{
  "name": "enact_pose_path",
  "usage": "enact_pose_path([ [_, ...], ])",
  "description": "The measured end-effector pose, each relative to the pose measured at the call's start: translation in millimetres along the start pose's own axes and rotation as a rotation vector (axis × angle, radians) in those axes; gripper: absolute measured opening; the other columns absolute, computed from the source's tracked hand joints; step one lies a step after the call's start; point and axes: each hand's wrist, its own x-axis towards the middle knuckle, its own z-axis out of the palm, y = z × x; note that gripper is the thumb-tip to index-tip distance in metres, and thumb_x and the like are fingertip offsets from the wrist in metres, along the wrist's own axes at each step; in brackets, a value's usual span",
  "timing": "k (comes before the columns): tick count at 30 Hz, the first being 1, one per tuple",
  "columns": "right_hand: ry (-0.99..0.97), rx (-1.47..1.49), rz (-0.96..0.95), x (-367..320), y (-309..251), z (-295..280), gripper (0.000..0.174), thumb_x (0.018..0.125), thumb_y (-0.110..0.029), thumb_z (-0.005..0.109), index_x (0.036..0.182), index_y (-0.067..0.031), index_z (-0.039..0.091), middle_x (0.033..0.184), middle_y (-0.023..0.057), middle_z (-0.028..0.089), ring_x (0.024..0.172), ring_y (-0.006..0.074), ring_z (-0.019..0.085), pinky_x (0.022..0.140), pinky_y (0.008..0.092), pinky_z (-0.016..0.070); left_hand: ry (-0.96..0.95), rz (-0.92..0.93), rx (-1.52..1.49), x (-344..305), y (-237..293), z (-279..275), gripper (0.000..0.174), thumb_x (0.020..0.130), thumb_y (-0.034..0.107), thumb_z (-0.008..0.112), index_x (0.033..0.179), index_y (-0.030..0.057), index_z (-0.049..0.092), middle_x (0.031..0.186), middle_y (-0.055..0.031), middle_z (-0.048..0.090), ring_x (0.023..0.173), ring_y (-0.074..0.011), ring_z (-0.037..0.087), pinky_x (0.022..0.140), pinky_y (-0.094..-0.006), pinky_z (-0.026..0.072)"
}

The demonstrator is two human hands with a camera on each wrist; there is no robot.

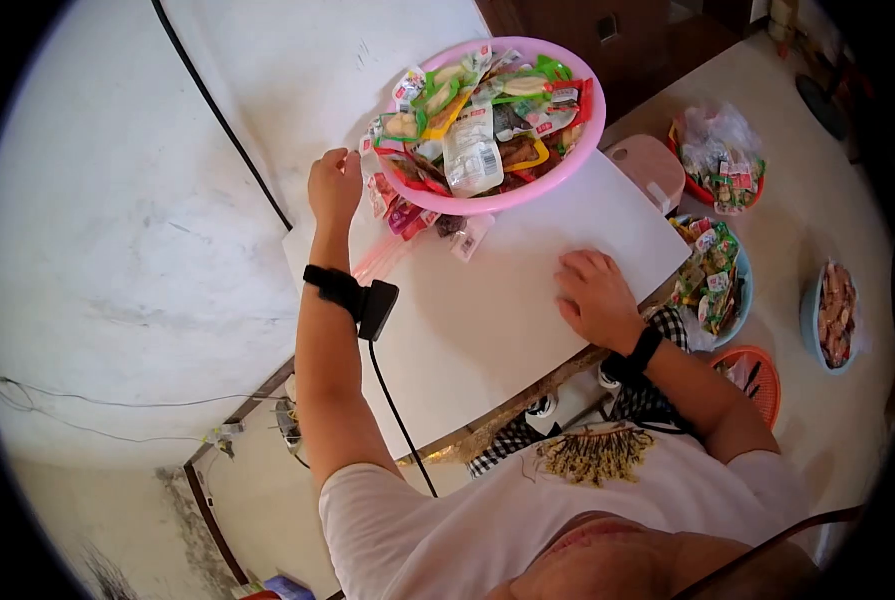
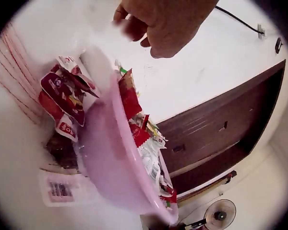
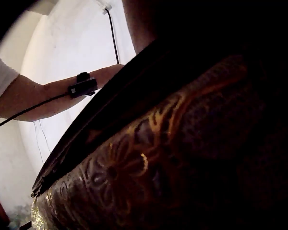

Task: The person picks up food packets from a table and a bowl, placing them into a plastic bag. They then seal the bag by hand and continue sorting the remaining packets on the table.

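A pink basin (image 1: 592, 125) heaped with small food packets (image 1: 472, 150) stands on the white tabletop (image 1: 467, 330). Beside its left rim, my left hand (image 1: 334, 185) is raised with fingers loosely curled, holding nothing visible; the left wrist view shows this hand (image 2: 165, 24) apart from the basin (image 2: 110, 158). Red and purple packets (image 2: 65, 96) lie against the basin's outer wall, next to striped clear plastic (image 1: 377, 258). My right hand (image 1: 599, 300) rests on the tabletop near its front right edge, fingers relaxed and holding nothing.
At the right, below table height, are a pink stool (image 1: 647, 165), a red container (image 1: 762, 190) of packets, blue basins (image 1: 745, 285) and an orange basket (image 1: 767, 375). A black cable (image 1: 222, 115) crosses the wall. Patterned cloth (image 3: 110, 172) fills much of the right wrist view.
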Motion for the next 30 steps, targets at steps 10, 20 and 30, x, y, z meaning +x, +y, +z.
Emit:
enact_pose_path([
  [10, -0.026, 0.019, -0.007, 5.4, 0.7, -3.2, 0.029, 0.073, -0.013, 0.066, 0.099, -0.0038, 0.056, 0.114, 0.0138, 0.053, 0.114, 0.0327, 0.047, 0.098, 0.0464, 0.0367, -0.045, -0.693, -0.700, 36.4, -18.0, 70.6, 0.029, 0.084, 0.021, 0.069, 0.095, -0.0042, 0.060, 0.071, -0.0044, 0.058, 0.059, -0.0113, 0.053, 0.046, -0.0276, 0.0412],
  [20, -0.035, 0.014, -0.017, 1.0, 4.6, 0.1, 0.028, 0.073, -0.015, 0.067, 0.097, -0.0038, 0.057, 0.114, 0.0145, 0.053, 0.114, 0.0332, 0.048, 0.099, 0.0463, 0.0363, -0.016, -0.501, -1.573, 30.6, 4.1, -28.0, 0.005, 0.091, 0.007, 0.055, 0.095, 0.0049, 0.054, 0.093, -0.0094, 0.064, 0.086, -0.0258, 0.066, 0.066, -0.0348, 0.0520],
  [30, 0.032, 0.000, -0.027, -4.1, 2.4, 2.8, 0.023, 0.077, -0.018, 0.064, 0.094, -0.0034, 0.059, 0.111, 0.0111, 0.055, 0.114, 0.0299, 0.048, 0.098, 0.0445, 0.0365, -0.235, -0.782, -1.737, -186.4, 32.7, -78.9, 0.033, 0.099, 0.016, 0.045, 0.130, 0.0062, 0.049, 0.117, -0.0137, 0.063, 0.096, -0.0247, 0.066, 0.080, -0.0329, 0.0563],
])
